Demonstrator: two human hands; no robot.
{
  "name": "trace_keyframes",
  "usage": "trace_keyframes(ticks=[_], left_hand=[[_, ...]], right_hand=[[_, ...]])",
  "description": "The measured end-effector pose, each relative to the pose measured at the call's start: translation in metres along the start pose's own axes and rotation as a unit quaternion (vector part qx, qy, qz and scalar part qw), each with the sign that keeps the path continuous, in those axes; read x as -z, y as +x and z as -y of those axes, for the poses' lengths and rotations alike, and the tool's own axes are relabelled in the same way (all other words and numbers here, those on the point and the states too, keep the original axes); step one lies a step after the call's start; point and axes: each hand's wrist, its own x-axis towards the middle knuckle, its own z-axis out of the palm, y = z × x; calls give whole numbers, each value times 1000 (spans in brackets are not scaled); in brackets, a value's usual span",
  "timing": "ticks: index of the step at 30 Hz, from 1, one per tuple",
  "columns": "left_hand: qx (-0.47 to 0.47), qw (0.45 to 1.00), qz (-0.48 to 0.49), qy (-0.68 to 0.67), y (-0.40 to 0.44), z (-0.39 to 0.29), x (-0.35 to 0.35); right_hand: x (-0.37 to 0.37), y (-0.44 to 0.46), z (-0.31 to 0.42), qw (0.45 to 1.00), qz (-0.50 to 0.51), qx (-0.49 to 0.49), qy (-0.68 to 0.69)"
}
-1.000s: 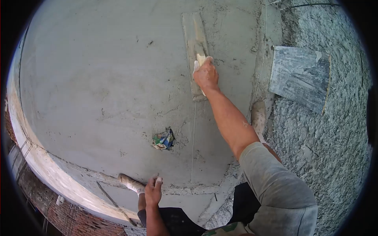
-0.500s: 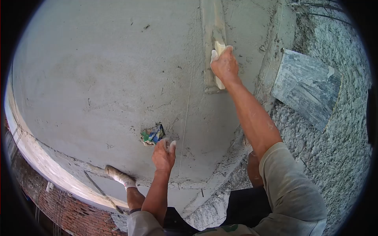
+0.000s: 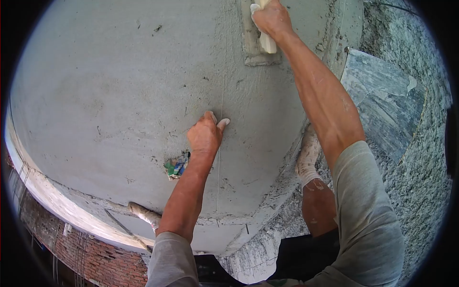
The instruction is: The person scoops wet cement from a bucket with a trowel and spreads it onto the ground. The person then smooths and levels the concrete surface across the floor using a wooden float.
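My right hand (image 3: 273, 20) is wrapped round the pale handle of a long flat trowel (image 3: 262, 59), whose blade lies on the wet grey cement (image 3: 119, 86) near the top. Part of the blade is cut off by the frame's top edge. My left hand (image 3: 206, 134) is over the middle of the cement, thumb and fingers bent close together beside a thin string (image 3: 219, 177); whether it pinches the string I cannot make out. A crumpled colourful wrapper (image 3: 176, 165) sits in the cement, partly behind my left forearm.
A grey board (image 3: 382, 95) lies on rough grey ground (image 3: 425, 143) at the right. My feet are at the cement's lower and right edges. A thin rod (image 3: 125, 228) rests near the lower left edge, with a brick wall (image 3: 105, 260) beyond it.
My left hand has moved up and away from my body, past the wrapper to the string. My right hand has pushed the trowel further up the cement.
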Motion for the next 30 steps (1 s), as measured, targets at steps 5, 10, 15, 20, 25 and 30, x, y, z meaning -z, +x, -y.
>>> trace_keyframes(ticks=[5, 10, 15, 20, 25, 30], left_hand=[[16, 999, 34, -7, -20, -10, -12], [1, 999, 42, -26, -35, 0, -25], [9, 999, 22, -31, -43, -6, -22], [41, 994, -21, -103, -58, -5, -36], [68, 989, 1, -132, -58, 1, -44], [54, 993, 18, -104, -57, -1, -36]], right_hand=[[1, -142, -3, 981, 193, 28, -9], [2, -248, -69, 950, 283, 132, 1], [59, -199, -100, 993, 89, -13, 82], [54, -118, -147, 976, -79, -180, 95], [38, -71, -166, 974, -70, -165, 136], [75, -7, -133, 945, -37, -188, 264]])
